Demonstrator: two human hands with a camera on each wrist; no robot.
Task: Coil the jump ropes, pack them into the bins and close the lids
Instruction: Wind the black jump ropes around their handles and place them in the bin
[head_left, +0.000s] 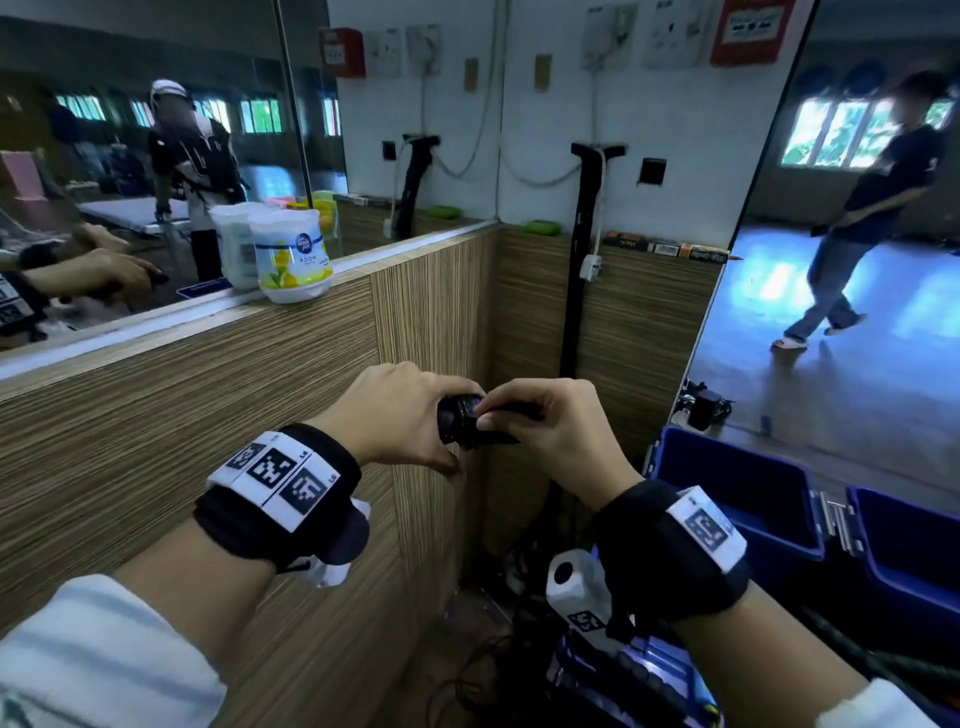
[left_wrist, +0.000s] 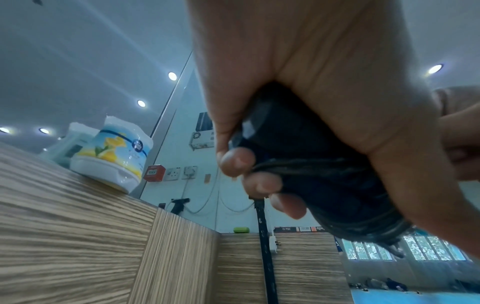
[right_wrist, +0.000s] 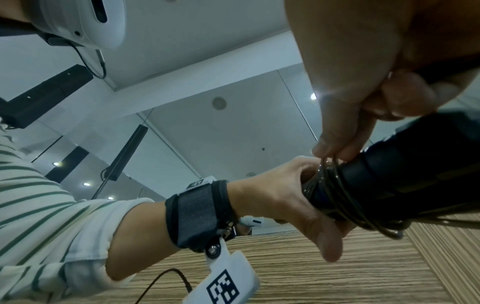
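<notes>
Both hands' fingers (left_wrist: 237, 162) curl round the black jump rope (head_left: 470, 421) bundle, its long axis lying left-right.

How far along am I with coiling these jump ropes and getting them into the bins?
Mostly coiled: thin cord is wound around the black handles. In hand: your left hand grips the bundle while your right hand pinches the last of the cord. Left: drop it into the open blue bin and close the lids.

Striped wood-grain ledge (head_left: 291, 332) is carrying a white lemon-print air-freshener tub (head_left: 292, 254). Blue plastic bins (head_left: 737, 493) are sitting on the floor.
</notes>
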